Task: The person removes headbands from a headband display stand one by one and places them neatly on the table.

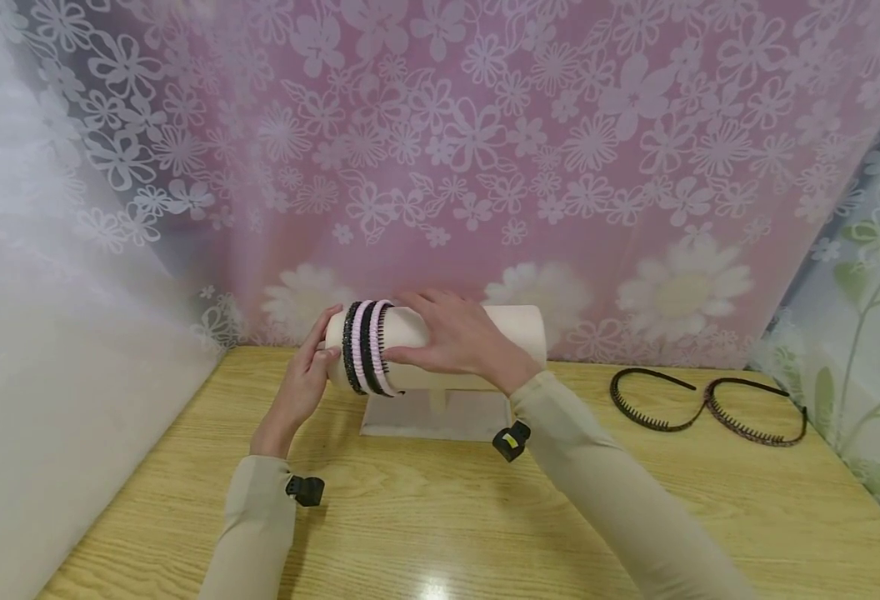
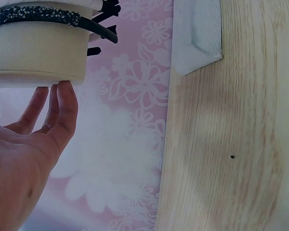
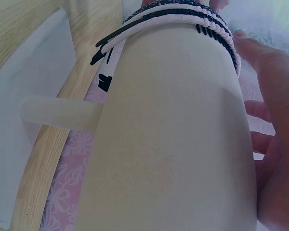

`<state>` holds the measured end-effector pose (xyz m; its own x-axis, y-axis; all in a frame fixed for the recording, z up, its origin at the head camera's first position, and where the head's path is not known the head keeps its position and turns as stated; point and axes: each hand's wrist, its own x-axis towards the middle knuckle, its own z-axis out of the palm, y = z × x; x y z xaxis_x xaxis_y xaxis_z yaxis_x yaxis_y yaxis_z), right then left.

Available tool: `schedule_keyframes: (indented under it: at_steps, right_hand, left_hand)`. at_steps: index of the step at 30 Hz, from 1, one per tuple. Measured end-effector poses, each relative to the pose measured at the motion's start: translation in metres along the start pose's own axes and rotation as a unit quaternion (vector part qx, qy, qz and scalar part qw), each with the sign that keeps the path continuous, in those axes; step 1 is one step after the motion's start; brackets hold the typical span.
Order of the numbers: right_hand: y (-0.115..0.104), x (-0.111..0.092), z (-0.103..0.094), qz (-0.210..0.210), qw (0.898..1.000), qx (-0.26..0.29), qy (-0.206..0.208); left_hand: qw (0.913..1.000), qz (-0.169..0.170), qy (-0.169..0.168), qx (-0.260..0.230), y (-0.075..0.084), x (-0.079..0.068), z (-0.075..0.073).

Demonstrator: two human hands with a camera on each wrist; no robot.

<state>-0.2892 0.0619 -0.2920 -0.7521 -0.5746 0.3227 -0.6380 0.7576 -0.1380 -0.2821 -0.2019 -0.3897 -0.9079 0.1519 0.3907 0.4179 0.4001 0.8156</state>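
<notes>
A cream cylindrical headband stand (image 1: 515, 329) lies sideways on a post above a pale flat base (image 1: 425, 421). Several headbands (image 1: 368, 346), black and pink by turns, sit side by side round its left part. The outermost, a black headband (image 2: 36, 16), has sparkly beads. My left hand (image 1: 301, 387) touches the cylinder's left end, its fingertips against the end face in the left wrist view. Over the cylinder's top and back lies my right hand (image 1: 458, 337), thumb stretched out to the innermost pink headband (image 3: 159, 20). Its other fingertips are partly hidden behind the cylinder.
Two dark toothed headbands, one black (image 1: 653, 425) and one patterned (image 1: 755, 435), lie at the right of the wooden table (image 1: 410, 517). A pink flowered curtain (image 1: 485, 167) hangs behind, with pale cloth at both sides.
</notes>
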Motion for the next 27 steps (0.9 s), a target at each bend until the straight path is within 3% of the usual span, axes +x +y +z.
schedule_keyframes:
  at_steps: [27]
  right_hand:
    - [-0.009, 0.013, 0.004, 0.024, 0.996, -0.054, -0.072]
  left_hand:
    - [0.9999, 0.0, -0.001, 0.011, 0.003, -0.001, 0.0]
